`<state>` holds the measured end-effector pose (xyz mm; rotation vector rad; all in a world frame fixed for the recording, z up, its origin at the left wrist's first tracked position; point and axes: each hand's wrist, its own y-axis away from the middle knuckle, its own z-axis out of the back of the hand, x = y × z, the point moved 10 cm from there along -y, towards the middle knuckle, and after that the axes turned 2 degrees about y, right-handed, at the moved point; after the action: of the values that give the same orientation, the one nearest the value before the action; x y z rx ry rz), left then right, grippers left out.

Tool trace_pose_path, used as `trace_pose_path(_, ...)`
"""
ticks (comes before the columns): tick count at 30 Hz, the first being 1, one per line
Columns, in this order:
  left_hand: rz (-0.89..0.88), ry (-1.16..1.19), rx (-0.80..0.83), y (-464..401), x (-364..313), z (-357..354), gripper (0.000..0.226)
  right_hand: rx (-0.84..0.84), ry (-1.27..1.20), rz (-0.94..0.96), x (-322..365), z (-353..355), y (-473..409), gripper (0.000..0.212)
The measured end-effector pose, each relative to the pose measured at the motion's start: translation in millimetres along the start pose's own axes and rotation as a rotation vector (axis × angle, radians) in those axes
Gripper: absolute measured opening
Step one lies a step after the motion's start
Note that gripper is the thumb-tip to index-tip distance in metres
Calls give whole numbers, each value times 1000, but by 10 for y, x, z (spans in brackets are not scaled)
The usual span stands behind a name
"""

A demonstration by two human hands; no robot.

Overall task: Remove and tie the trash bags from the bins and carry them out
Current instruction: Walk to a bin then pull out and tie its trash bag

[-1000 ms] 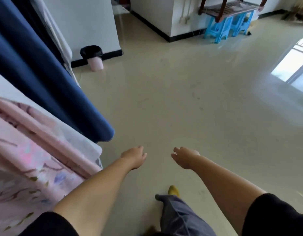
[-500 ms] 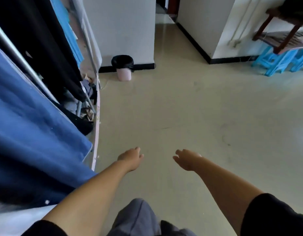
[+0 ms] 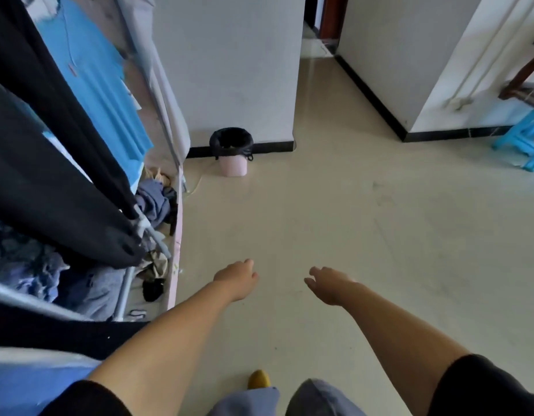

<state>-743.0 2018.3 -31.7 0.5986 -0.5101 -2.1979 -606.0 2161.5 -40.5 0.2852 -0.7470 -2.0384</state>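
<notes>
A small pink bin (image 3: pixel 233 167) stands on the floor against the white wall ahead. A black trash bag (image 3: pixel 231 143) lines it and folds over its rim. My left hand (image 3: pixel 236 277) and my right hand (image 3: pixel 328 284) are stretched out in front of me above the floor, well short of the bin. Both hold nothing; the left has loosely curled fingers, the right has fingers apart.
A clothes rack (image 3: pixel 145 226) with dark and blue garments and a pile of clothes fills the left side. A white wall pillar (image 3: pixel 235 70) stands behind the bin, with a corridor (image 3: pixel 316 52) to its right. Blue plastic stools (image 3: pixel 523 139) sit far right.
The view has moved forward and turned toward the bin, which is now nearer and more central. Both hands stay held out, holding nothing.
</notes>
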Motion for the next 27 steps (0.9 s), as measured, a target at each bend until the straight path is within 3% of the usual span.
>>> trace_pose_path(10,56,8,-24,-2046,45,1251,47,-1,36,35,-283,1503,-1957,48)
trace_pose_path(17,148,150,-73,-3338,-19,2178,45,-13,99,93,-488,2815,-3320,46)
trace_pose_path(27,186,203,-1,-4935,689,2972,49,40,71,140,23,3683,-5108,49)
